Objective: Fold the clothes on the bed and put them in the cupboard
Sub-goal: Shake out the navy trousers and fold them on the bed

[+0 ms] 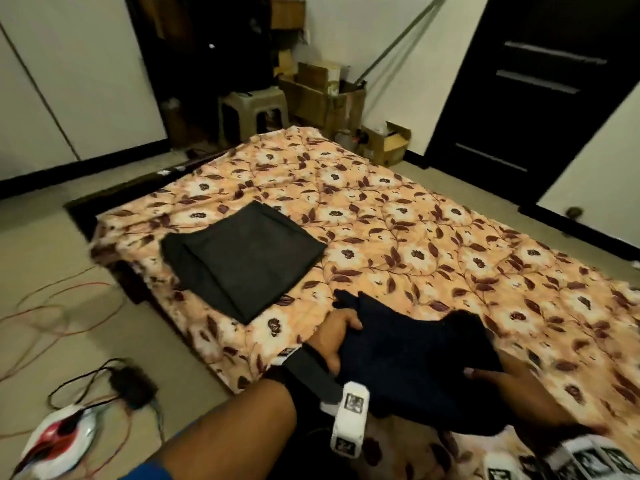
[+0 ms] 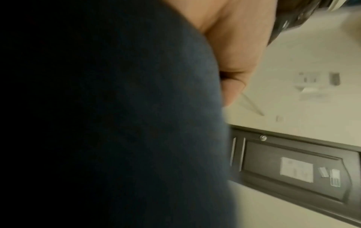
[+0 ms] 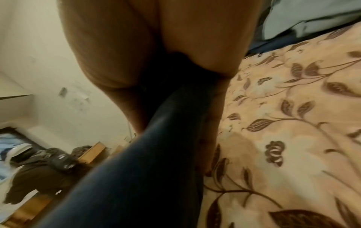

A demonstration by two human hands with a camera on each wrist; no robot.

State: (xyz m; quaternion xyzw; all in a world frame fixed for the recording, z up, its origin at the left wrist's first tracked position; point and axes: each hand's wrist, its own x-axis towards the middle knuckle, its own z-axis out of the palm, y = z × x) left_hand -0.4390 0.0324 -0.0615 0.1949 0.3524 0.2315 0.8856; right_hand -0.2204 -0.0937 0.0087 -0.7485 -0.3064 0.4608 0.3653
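A folded navy garment (image 1: 412, 358) hangs just above the near edge of the floral bed (image 1: 398, 216), held from both sides. My left hand (image 1: 334, 339) grips its left edge, thumb on top and fingers underneath. My right hand (image 1: 498, 379) holds the right edge with the thumb over the cloth. The navy garment (image 2: 117, 123) fills the left wrist view beside my left hand's fingers (image 2: 234, 86). In the right wrist view the navy garment (image 3: 156, 146) runs out from my right hand's palm. A folded black garment (image 1: 242, 258) lies flat near the bed's left edge.
Cables (image 1: 62, 306) and a red-and-white iron (image 1: 57, 441) lie on the floor to the left. At the far end stand a plastic stool (image 1: 252, 109) and cardboard boxes (image 1: 325, 95). A dark door (image 1: 540, 88) is at right. Pale cupboard panels (image 1: 69, 81) line the left wall.
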